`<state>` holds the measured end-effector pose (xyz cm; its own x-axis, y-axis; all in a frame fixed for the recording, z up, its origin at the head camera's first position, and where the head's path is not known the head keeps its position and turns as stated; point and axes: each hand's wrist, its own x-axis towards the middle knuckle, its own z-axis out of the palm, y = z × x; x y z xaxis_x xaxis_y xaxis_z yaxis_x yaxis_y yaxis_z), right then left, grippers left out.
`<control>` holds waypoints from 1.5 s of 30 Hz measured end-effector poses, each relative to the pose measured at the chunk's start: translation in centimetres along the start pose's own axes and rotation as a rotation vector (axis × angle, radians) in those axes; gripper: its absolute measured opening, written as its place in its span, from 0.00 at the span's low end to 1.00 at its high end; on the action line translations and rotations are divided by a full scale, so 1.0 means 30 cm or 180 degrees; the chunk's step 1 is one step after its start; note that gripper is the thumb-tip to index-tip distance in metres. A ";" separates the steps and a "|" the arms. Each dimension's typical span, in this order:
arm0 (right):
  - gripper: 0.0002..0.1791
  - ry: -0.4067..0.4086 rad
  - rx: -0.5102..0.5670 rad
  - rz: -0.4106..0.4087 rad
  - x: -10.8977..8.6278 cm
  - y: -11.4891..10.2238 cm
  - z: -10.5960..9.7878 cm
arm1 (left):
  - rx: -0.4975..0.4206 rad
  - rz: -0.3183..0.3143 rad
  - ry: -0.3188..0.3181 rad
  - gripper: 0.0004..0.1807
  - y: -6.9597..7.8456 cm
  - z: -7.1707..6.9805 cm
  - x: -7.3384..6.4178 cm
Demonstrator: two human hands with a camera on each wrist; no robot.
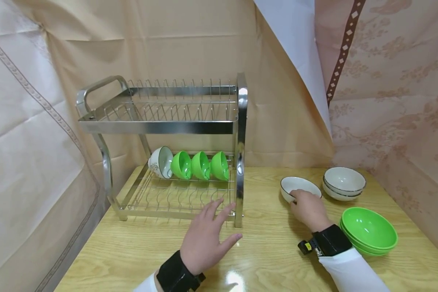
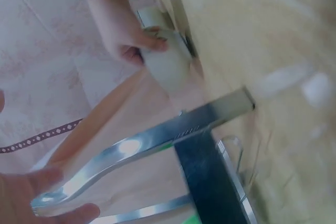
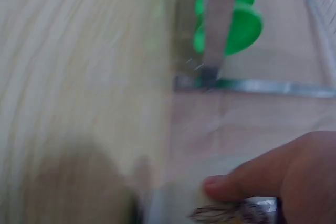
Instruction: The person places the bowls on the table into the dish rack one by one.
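Note:
In the head view my right hand (image 1: 309, 209) holds a white bowl (image 1: 290, 187) with a dark rim by its near side, thumb over the edge. The right wrist view shows that thumb (image 3: 226, 188) on the bowl, much of which is out of frame. My left hand (image 1: 209, 239), fingers spread, hovers with nothing in it before the lower front of a two-tier metal dish rack (image 1: 160, 127). On the rack's lower tier a white flowered bowl (image 1: 155, 163) and three green bowls (image 1: 181, 166) stand tilted on edge in a row.
To the right of the held bowl sits a stack of white bowls (image 1: 344, 182). Nearer, beside my right wrist, are nested green bowls (image 1: 368, 231). The rack's upper tier has upright wire dividers (image 1: 175, 111). Cloth (image 1: 288, 134) hangs behind the wooden table (image 1: 131, 251).

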<state>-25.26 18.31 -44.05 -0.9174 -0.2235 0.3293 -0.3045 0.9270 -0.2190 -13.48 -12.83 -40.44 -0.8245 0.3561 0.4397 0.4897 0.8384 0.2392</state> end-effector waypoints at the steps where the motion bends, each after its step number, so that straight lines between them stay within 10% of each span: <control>1: 0.08 -0.0047 0.0011 -0.0020 -0.009 -0.014 -0.016 | -0.0105 -0.0066 -0.0042 0.39 0.000 0.003 0.000; 13: 0.07 -0.0339 0.0080 -0.0574 -0.206 -0.271 -0.288 | -0.1879 -0.0749 -0.0608 0.36 -0.021 0.014 0.013; 20: 0.11 0.0267 0.0112 -0.1444 -0.312 -0.411 -0.304 | -0.3833 -0.1000 -0.1118 0.32 -0.023 0.021 0.015; 25: 0.12 0.0353 0.0310 -0.2032 -0.354 -0.476 -0.279 | -0.4709 -0.1209 -0.1381 0.33 -0.020 0.020 0.013; 33: 0.15 0.0556 0.0408 -0.2568 -0.371 -0.498 -0.248 | -0.5345 -0.1301 -0.1998 0.32 -0.052 0.040 0.006; 45: 0.12 0.0472 0.0653 -0.2821 -0.359 -0.500 -0.248 | -0.5867 -0.1331 -0.2239 0.31 -0.091 -0.010 -0.035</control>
<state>-8.89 9.05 -37.47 -0.2891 -0.7724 0.5655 -0.9326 0.3605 0.0157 -13.84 -15.62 -41.29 -0.6645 0.7396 -0.1068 -0.4519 -0.2839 0.8457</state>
